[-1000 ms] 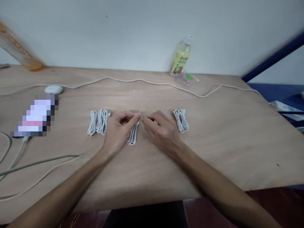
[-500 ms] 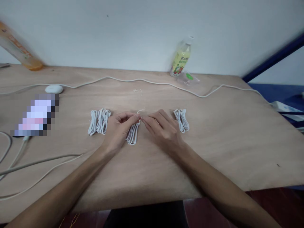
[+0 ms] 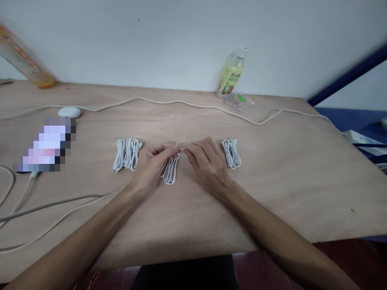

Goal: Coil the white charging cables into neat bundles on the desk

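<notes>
A coiled white cable (image 3: 170, 171) lies on the table in front of me, its upper end under my fingers. My left hand (image 3: 154, 161) pinches that end between thumb and forefinger. Just to its right, my right hand (image 3: 207, 161) is closed in a pinch on a thin white twist tie (image 3: 182, 149). The tie spans the small gap between the two hands, and a loose thin end sticks up above the left fingertips. Left of my left hand lie several coiled white cables (image 3: 132, 154) side by side. More bundled white cable (image 3: 231, 154) lies beyond my right hand.
Short tie pieces (image 3: 176, 116) lie farther back. A long white cord (image 3: 187, 103) crosses the table. At left are a phone (image 3: 45, 145), a white earbud case (image 3: 69, 112) and an orange-labelled bottle (image 3: 27, 60). A yellow-labelled bottle (image 3: 231, 76) leans against the wall beside clear plastic wrap (image 3: 240, 100).
My right fingertips have drawn slightly right, away from the left ones, and a short stretch of tie now shows between them. The left hand keeps its pinch at the cable's end.
</notes>
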Demonstrator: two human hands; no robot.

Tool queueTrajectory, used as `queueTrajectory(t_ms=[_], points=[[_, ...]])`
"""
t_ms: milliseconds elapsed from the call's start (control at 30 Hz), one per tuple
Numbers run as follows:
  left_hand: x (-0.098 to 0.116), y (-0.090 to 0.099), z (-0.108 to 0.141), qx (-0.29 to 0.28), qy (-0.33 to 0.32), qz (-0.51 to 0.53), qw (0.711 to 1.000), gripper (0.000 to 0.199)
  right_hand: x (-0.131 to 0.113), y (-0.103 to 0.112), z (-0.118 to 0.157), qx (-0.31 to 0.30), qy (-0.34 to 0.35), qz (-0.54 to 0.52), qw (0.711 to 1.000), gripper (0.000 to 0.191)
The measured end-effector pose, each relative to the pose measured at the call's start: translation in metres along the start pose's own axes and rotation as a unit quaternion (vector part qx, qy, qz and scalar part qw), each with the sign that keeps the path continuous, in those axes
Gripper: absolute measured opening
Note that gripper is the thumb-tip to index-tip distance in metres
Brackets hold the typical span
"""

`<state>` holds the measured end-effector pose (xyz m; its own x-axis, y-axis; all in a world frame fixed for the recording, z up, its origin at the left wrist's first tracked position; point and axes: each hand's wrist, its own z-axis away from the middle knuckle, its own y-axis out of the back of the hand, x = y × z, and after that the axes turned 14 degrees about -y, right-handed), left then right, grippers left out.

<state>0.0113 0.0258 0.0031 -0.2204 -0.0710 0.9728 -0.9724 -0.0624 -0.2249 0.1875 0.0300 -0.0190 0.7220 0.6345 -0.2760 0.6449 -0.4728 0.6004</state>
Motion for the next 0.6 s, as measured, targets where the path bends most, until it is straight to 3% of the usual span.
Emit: queueTrajectory(t_ms=[233,600], points=[[0.0006,0.0004,-0.0009,-0.019,0.001,0.024,1.0,0.011,-0.0027,0.0014,-0.001,-0.014,-0.075,-0.125,0.989,0.015],[-0.0035,0.0031,-0.001,-0.012,-0.038,-0.011,0.999,0.018,0.0005,-0.0011,0.0004,-0.001,-0.096,-0.126,0.987,0.014]])
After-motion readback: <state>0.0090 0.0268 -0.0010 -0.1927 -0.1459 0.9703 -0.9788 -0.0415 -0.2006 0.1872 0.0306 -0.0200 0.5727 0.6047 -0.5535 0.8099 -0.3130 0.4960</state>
